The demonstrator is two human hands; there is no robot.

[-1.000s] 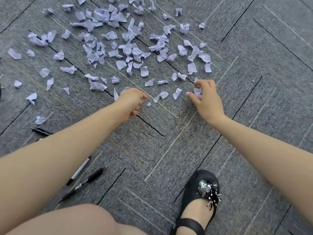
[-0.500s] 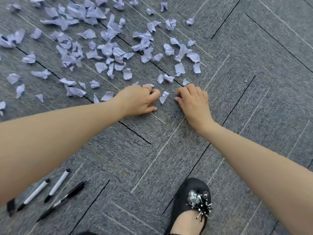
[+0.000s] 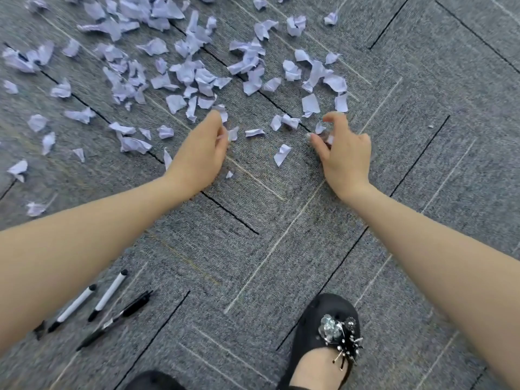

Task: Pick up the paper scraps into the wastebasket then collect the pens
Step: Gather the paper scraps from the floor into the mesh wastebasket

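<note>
Still early: the carpet [image 3: 422, 136] carries most of the paper scraps [image 3: 191, 74], a dense field spread up and to the left of our black shoe [image 3: 329, 336], the nearest few lying just ahead of both hands. No wastebasket in view, so we can't tell where the drop-off is. Three pens [image 3: 107, 305] lie untouched well left of the shoe, near our left forearm.

What changed over the last half second: both hands were pressed flat-ish together on the carpet, close side by side; now they've pulled apart. Our right hand [image 3: 346, 156], straight ahead of the shoe, has thumb and forefinger spread narrow with small scraps tucked in the curled fingers, reaching for the next piece. Our left hand [image 3: 197, 156], ahead-left of the shoe, pinches a scrap at its fingertips; what's in the palm is hidden.

Our read: each hand is gathering a handful, then binning it. Loose small bits may slip from the right hand, and many passes remain before the pens
</note>
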